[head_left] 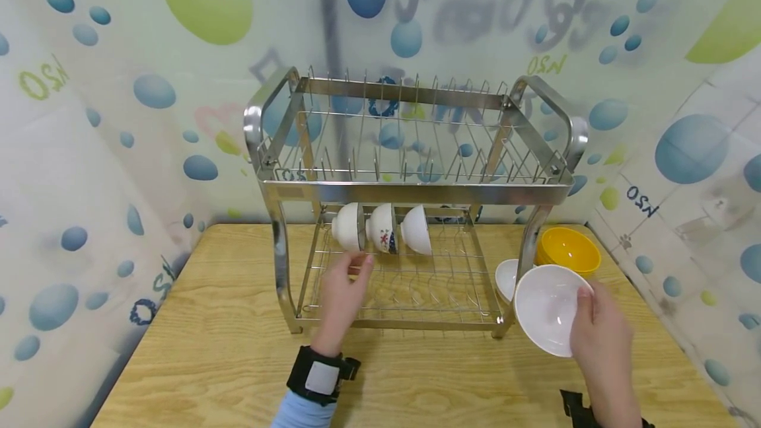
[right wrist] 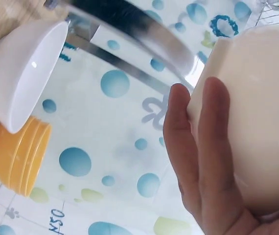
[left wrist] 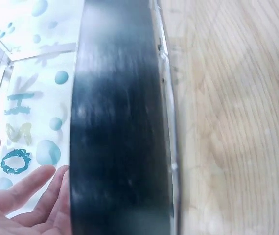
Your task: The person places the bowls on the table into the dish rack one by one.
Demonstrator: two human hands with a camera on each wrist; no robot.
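Note:
My right hand (head_left: 603,329) grips a white bowl (head_left: 543,309) by its rim, thumb on the inside, at the rack's front right corner. The right wrist view has the fingers (right wrist: 217,142) against the bowl's outside. My left hand (head_left: 345,292) reaches over the lower shelf of the metal dish rack (head_left: 416,193), its fingertips just in front of the bowls, holding nothing. Three bowls stand on edge in a row there: a white bowl (head_left: 347,228), a flower-patterned bowl (head_left: 380,226) and another white bowl (head_left: 416,230).
Beside the rack's right leg sits another white bowl (right wrist: 24,68), partly hidden in the head view. Stacked yellow bowls (head_left: 571,249) stand behind it on the wooden table (head_left: 202,322). The rack's upper tier (head_left: 410,144) overhangs the lower shelf. A patterned curtain surrounds the table.

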